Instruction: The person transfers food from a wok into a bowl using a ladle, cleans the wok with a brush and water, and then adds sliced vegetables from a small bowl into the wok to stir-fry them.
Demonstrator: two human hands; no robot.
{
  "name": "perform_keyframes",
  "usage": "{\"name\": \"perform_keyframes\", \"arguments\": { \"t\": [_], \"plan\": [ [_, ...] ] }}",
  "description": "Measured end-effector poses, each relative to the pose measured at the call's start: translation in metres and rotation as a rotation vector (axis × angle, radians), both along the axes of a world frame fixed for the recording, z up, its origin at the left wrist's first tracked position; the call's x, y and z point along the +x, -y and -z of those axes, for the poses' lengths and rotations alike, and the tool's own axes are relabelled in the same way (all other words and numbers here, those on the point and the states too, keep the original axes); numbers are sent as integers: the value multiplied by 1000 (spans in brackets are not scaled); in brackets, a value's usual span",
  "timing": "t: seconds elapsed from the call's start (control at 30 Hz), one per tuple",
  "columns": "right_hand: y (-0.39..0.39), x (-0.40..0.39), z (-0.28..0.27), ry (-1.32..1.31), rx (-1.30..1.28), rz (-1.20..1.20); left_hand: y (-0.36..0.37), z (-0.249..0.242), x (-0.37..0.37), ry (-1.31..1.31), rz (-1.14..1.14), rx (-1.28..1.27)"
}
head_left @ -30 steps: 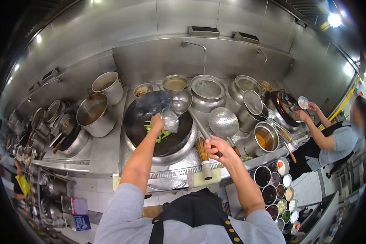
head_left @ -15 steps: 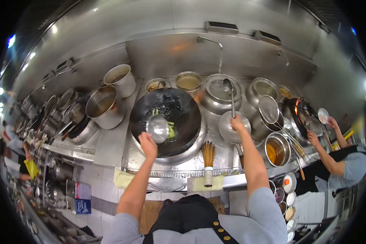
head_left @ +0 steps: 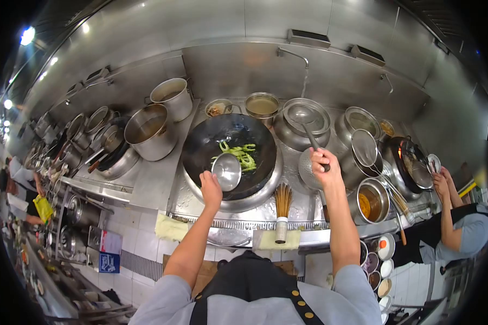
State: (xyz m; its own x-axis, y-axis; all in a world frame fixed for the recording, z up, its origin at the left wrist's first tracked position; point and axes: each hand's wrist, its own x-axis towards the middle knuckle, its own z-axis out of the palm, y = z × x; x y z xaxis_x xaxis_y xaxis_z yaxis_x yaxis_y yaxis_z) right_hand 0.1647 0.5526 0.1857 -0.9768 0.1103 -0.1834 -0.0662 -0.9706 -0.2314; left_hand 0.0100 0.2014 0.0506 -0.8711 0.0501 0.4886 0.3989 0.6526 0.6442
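The green vegetable pieces (head_left: 245,158) are found inside the black wok (head_left: 198,142), gathered near its middle. From the fingers of the left hand (head_left: 211,188) they lie farther away from the body and somewhat to the right, and the small steel bowl (head_left: 227,171) is placed between, its far edge held just beside the pieces. The left hand is clearly the nearer one; the right hand (head_left: 326,164) is kept well apart from the wok, on its right side.

The rim of the steel bowl is clamped by the left fingers at its near-left side, and its hollow is turned upward. The handle of the ladle (head_left: 311,136) is enclosed by the right fingers. Its long axis is directed obliquely, away from the body and to the left, so that its head is brought over the mouth of the round metal pot (head_left: 288,130).

It cannot be told whether the wok is touched by the steel bowl, and part of the wok's floor is covered by it. The outline of the ladle's head is hard to separate from the shine inside the pot. The perforated skimmer (head_left: 307,169) is partly hidden by the right hand and arm. At the right, the co-worker (head_left: 465,234) is partly lost in the dark border.
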Motion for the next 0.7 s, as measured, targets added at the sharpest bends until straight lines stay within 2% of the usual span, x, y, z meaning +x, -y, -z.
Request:
{"name": "perform_keyframes", "arguments": {
  "t": [0.13, 0.2, 0.23, 0.3, 0.37, 0.43, 0.47, 0.5, 0.57, 0.6, 0.63, 0.67, 0.7],
  "plan": [
    [74, 46, -34, 15, -46, -65, -17, 4, -53, 41, -35, 23],
    [102, 57, -31, 8, -37, -80, -29, 5, -88, 528, 83, 148],
    [114, 60, -27, 25, -52, -125, -36, -9, -93, 524, 95, 151],
    [138, 60, -20, 92, -58, -151, -50, -34, -92, 763, 141, 208],
    [155, 58, -14, 78, 31, -209, -63, -21, -105, 793, 202, 166],
    [162, 59, 7, 176, 402, -130, -72, 17, -130, 198, 112, -328],
    [173, 64, 16, 245, 622, -44, -67, 8, -123, 86, 131, -316],
    [181, 69, 30, 270, 616, -20, -52, -14, -111, -22, 145, -300],
    [197, 79, 69, 469, 1055, 240, -18, -45, -108, -38, 272, -346],
    [194, 89, 84, 630, 1194, 205, -5, -57, -103, -82, 275, -293],
    [157, 93, 189, 633, 1980, 532, 13, -68, -101, -127, 263, -242],
    [180, 107, 133, 968, 1722, 196, 29, -77, -98, -160, 233, -213],
    [170, 119, 161, 982, 1746, 225, 44, -81, -96, -153, 208, -224]
  ]
}}
